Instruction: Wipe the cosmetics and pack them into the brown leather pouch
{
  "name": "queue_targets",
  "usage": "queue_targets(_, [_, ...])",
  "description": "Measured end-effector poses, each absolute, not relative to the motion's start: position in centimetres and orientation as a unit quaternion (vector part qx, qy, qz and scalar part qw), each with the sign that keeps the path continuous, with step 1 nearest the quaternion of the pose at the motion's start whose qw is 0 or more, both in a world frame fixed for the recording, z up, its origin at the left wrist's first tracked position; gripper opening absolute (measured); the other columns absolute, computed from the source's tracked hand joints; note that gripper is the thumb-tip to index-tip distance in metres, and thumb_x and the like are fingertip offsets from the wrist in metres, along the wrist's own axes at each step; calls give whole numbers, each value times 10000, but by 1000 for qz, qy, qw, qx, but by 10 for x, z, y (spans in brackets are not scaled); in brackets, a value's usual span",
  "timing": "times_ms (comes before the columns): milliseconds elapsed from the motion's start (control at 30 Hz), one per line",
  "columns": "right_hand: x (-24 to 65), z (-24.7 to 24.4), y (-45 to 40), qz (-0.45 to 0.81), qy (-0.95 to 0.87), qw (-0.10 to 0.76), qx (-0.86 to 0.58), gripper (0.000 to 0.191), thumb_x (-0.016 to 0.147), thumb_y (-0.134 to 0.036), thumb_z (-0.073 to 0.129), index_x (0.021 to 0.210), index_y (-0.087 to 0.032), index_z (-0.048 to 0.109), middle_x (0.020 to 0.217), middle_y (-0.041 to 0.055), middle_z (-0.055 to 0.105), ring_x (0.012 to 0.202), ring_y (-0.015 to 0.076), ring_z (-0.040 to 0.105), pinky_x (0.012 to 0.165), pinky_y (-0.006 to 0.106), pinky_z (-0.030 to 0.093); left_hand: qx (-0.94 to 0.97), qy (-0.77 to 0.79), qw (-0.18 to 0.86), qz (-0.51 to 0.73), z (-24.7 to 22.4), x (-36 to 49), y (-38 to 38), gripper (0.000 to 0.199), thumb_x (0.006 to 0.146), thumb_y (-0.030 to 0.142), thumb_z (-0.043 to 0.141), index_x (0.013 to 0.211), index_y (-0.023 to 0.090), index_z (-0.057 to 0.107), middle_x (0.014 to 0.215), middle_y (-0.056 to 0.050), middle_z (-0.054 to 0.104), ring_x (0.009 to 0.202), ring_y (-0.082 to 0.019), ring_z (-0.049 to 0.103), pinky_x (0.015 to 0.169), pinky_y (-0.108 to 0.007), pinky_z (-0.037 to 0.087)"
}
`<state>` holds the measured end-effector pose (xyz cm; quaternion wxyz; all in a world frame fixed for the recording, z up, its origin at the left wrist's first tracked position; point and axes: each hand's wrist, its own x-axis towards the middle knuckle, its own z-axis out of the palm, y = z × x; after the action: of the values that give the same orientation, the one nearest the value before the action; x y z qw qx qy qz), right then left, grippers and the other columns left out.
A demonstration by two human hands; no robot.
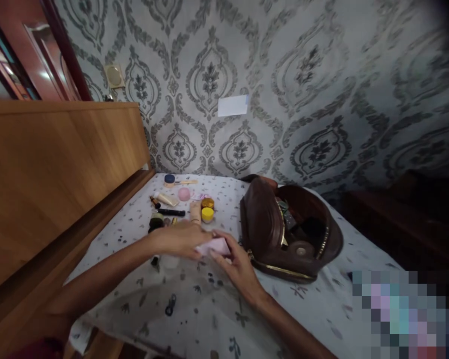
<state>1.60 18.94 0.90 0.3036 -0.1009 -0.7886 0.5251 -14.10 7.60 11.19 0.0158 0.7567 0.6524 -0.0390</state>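
Observation:
A small pale pink block-shaped item, perhaps a little box, is held above the table between both hands. My right hand grips its right end, thumb in front and fingers behind. From the left, my left hand closes over its other end and hides part of it. Just behind the hands stand a yellow-lidded jar, a gold-lidded jar and a beige tube. A brown handbag sits unzipped to the right, with several things inside it.
Farther back on the patterned tablecloth lie a dark-lidded jar, a brush, a pink round item, a cream tube and a black stick. A wooden panel borders the left; a papered wall stands behind.

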Motion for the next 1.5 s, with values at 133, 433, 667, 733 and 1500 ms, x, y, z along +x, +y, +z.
queue_targets(133, [34,-2,177,518,-820,227,-90,272,827,-356,618,1031,-189,682,954,54,719,875,219,645,784,307,499,754,653,72,34,79,-124,50,224,883,437,621,919,217,640,854,-48,701,794,-228,661,614,-275,429])
queue_targets(433, [36,-12,178,561,-788,204,-150,255,782,-421,624,819,-172,664,633,-19,554,587,139,485,530,231,369,625,768,-35,133,28,-153,36,238,972,268,445,1128,213,615,1211,-83,663,1110,-232,609,921,-353,487])
queue_targets(667, [35,-23,180,544,-788,224,-180,394,802,-391,602,1132,-178,623,670,-23,551,575,146,502,517,241,404,616,776,-111,72,13,-162,-3,170,963,206,450,925,222,615,957,-66,658,954,-221,600,766,-313,512])
queue_targets(733, [34,-27,181,536,-794,226,-175,407,804,-363,602,1167,-181,609,727,-7,585,619,156,534,554,252,438,610,781,-115,65,12,-174,-10,155,928,139,478,929,223,609,1000,-79,647,989,-234,579,744,-312,508])
queue_targets(1500, [38,-31,184,350,-894,227,-162,564,698,-179,663,1240,-196,509,1033,63,655,964,236,621,859,373,496,669,734,-62,96,6,-88,42,278,1007,299,359,1189,160,516,1122,-131,646,1035,-273,595,912,-454,443])
